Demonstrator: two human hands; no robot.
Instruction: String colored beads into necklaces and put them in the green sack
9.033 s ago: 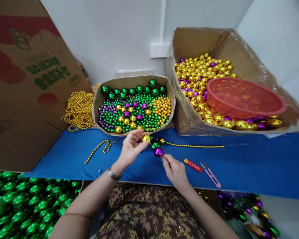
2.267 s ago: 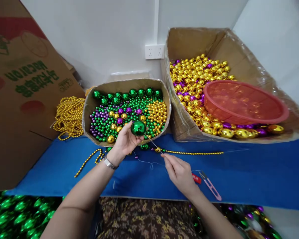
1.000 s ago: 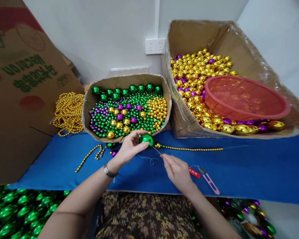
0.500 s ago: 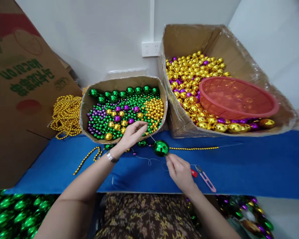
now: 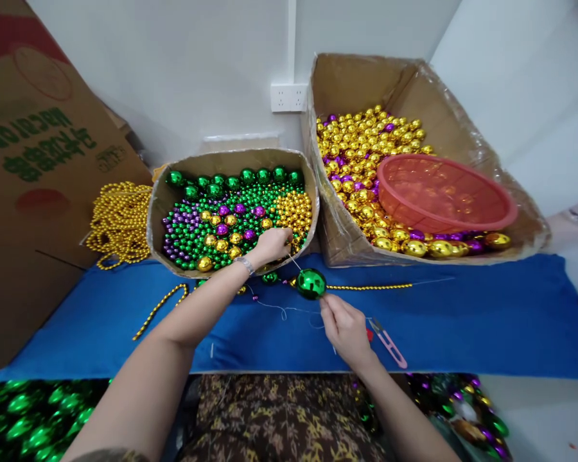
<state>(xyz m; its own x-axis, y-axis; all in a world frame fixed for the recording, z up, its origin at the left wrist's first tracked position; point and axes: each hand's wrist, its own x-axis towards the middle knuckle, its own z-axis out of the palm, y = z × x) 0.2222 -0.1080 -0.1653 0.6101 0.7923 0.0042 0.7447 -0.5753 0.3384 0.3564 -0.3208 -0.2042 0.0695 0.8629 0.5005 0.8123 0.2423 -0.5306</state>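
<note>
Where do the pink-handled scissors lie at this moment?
In the head view, the pink-handled scissors lie on the blue cloth, just to the right of the person's right hand.

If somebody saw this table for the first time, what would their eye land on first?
Probably the big shiny green ball that the right hand holds, near the middle. Behind it on the right, a red basket lies tilted on gold and purple balls in a large box. To that box's left, a smaller box glitters with green, purple and gold beads.
</note>
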